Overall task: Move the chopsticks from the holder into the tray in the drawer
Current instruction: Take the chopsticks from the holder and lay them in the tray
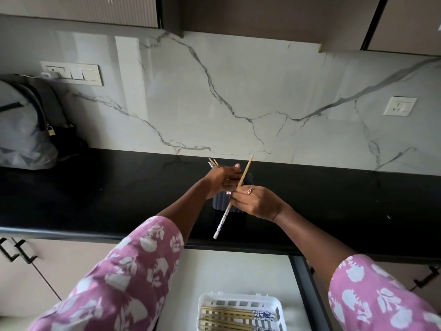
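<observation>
From my remote seat I look down over both arms in pink sleeves with a white flower print [133,278], reaching across the glossy black counter [95,199] toward the white, grey-veined marble backsplash [238,91]. My right hand [256,203], a red-stoned ring on one finger, has its fingers pinched around a single light wooden chopstick with a blue-and-white patterned end [232,198]; the stick is tilted, its bare tip pointing up toward the wall and its patterned end hanging down toward the counter's front edge. My left hand [223,179] is curled closed around the top of the dark ribbed chopstick holder [220,201], which stands on the counter just in front of the backsplash, mostly hidden behind both hands. A few more wooden chopstick ends [213,162] poke up beyond the left knuckles; I think they stand in the holder, though the hand covers where they enter, and I cannot tell whether that hand presses on them as well. Below the counter the drawer [229,271] stands pulled out, pale inside, and near its front sits the white slotted plastic tray [238,297] with several chopsticks [226,317] lying flat in it, side by side, patterned ends to the right. Far left on the counter rests a grey-and-black bag with a small brass padlock [26,125], under a cream switch panel [72,73]; a cream wall socket [399,105] is on the right.
</observation>
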